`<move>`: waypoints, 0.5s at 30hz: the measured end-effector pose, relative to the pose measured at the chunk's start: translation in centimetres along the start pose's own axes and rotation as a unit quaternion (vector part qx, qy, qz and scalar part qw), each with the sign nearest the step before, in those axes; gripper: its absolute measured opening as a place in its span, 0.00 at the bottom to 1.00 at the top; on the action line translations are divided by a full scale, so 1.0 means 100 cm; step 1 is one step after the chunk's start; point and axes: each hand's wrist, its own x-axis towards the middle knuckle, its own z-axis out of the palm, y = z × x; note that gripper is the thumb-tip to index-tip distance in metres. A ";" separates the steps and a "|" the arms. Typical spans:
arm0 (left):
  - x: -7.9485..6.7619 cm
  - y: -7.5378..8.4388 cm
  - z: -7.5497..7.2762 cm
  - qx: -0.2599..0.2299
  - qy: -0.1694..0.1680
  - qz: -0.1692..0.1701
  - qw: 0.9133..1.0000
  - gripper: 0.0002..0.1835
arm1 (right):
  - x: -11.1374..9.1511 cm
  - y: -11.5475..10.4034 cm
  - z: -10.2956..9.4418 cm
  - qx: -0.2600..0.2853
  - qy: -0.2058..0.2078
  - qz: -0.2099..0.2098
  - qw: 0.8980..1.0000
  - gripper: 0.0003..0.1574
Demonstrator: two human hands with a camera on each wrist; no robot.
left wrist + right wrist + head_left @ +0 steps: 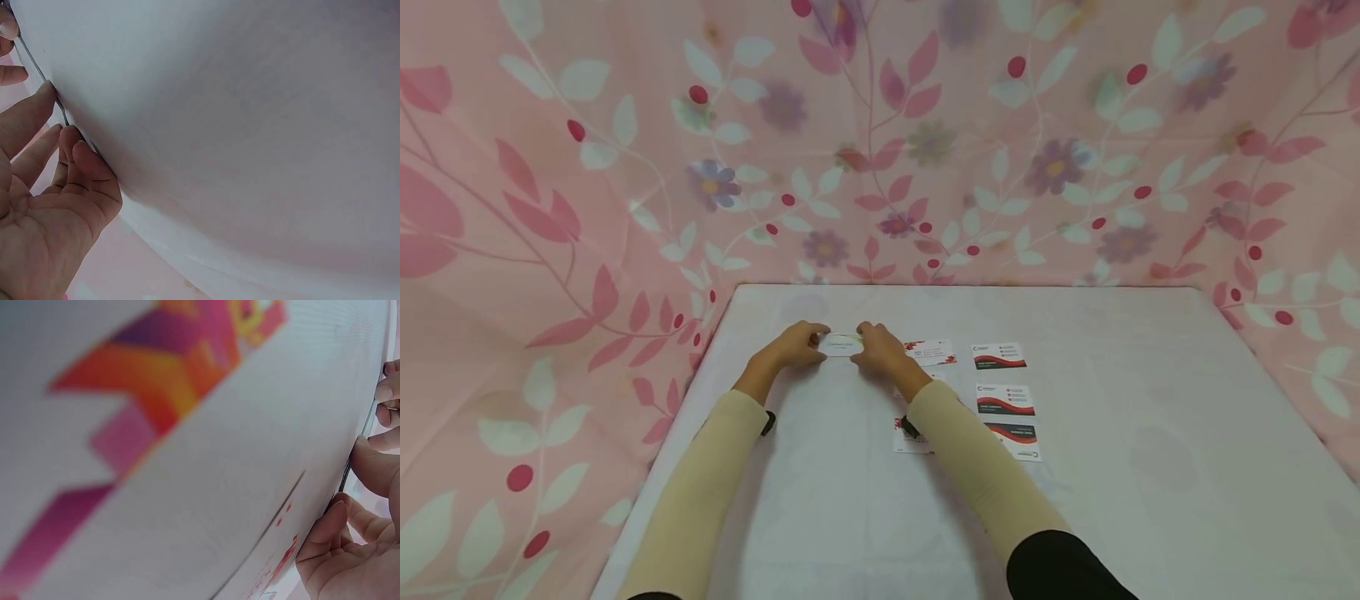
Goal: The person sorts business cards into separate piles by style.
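A pale business card (841, 347) with a yellow-green curved edge lies at the far part of the white table, between both hands. My left hand (796, 345) grips its left end, thumb and fingers at the corners. At its right end, my right hand (882, 352) holds it the same way. From the left wrist, the card (41, 75) shows only as a thin dark edge, with the left hand (56, 219) against it. The right wrist view also has it edge-on beside the right hand (356, 550). Whether it touches the cloth throughout, I cannot tell.
Right of the hands lies a card with red flowers (931, 352); more cards below it, such as one white card (913, 442), are partly covered by the right arm. Farther right, red-and-black cards (1005, 400) form a column. A pink floral curtain (880, 167) hangs behind the table.
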 end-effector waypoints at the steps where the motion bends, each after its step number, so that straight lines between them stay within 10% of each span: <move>1: 0.000 -0.001 0.000 -0.002 0.001 -0.002 1.000 0.30 | 0.000 0.000 0.000 -0.001 -0.002 -0.001 1.000 0.36; 15: 0.001 -0.006 0.002 -0.012 -0.003 -0.009 1.000 0.29 | -0.005 -0.002 -0.001 0.013 -0.004 0.002 1.000 0.35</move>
